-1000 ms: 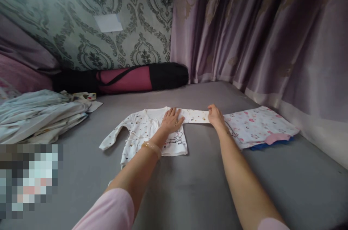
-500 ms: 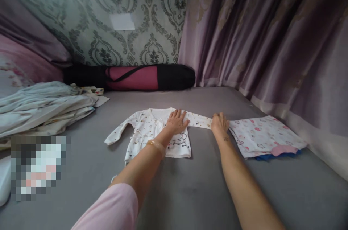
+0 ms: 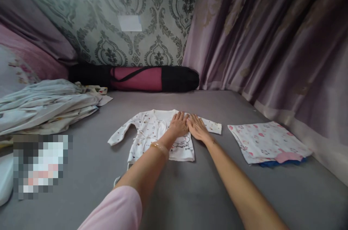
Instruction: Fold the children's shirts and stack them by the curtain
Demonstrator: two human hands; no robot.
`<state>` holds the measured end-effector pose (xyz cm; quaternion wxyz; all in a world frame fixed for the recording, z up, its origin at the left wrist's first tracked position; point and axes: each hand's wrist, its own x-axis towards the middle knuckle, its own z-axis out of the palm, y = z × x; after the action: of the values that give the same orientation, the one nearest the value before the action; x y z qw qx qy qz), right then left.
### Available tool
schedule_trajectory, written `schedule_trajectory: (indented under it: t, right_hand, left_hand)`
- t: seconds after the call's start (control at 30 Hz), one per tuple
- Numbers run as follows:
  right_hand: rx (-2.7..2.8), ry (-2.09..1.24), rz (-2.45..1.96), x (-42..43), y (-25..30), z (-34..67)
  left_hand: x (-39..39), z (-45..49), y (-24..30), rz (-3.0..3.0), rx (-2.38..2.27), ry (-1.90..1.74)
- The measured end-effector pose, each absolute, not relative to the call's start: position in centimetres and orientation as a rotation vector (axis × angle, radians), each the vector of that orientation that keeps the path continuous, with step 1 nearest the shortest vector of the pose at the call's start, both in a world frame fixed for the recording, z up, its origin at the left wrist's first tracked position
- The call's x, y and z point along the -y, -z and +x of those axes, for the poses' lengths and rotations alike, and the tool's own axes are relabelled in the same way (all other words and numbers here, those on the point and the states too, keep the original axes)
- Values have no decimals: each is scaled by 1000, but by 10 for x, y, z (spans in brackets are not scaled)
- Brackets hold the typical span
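A small white baby shirt (image 3: 146,128) with a scattered print, front ties and a cartoon drawing lies spread on the grey sheet (image 3: 190,193), both sleeves stretched out sideways. My left hand (image 3: 179,124) rests flat on the upper right of its front, fingers extended. Right beside it, my right hand (image 3: 198,127) lies flat with fingers straight where the right sleeve meets the body. That sleeve's cuff sticks out past my right hand. My left forearm covers part of the shirt's lower front.
Folded printed cloths (image 3: 268,143), white and pink over blue, lie at the right. A heap of pale fabric (image 3: 51,105) is at the left, near a blurred-out patch (image 3: 45,166). A black and dark pink long bag (image 3: 138,78) lies along the wall, beside purple curtains (image 3: 261,34).
My right hand has let go of the sleeve's cuff and moved left along the sleeve to lie flat next to my left hand. My left hand stays on the shirt.
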<state>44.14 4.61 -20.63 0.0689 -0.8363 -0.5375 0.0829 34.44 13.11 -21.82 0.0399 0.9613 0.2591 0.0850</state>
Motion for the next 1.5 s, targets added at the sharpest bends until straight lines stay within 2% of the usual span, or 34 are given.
schedule_trajectory:
  t: [0.3, 0.4, 0.5, 0.67, 0.77, 0.9, 1.1, 1.33, 1.5]
  right_hand:
    - [1425, 38, -2827, 19, 215, 498]
    - [1478, 138, -2798, 29, 223, 519]
    - [1415, 53, -2833, 23, 225, 532]
    - [1312, -88, -2861, 4, 208, 534]
    - [1202, 12, -2827, -13, 191, 516]
    - [1395, 228, -2496, -59, 176, 459]
    - [1712, -186, -2068, -155, 182, 346]
    - [1759, -273, -1973, -211, 199, 287]
    - [1719, -263, -1986, -216, 211, 288]
  left_hand:
    - [-129, 348, 222, 2876, -802, -301]
    - [-133, 350, 214, 2797, -753, -214]
    - [-144, 344, 193, 2666, -620, -151]
    - [-181, 272, 155, 2557, -624, -460]
    - [-212, 193, 148, 2419, -1225, -418]
    - [-240, 101, 153, 2292, -1573, -303]
    - [-233, 72, 163, 2041, -1548, -240]
    - [-231, 88, 167, 1910, -1448, -200]
    - [-260, 70, 158, 1709, -1342, -436]
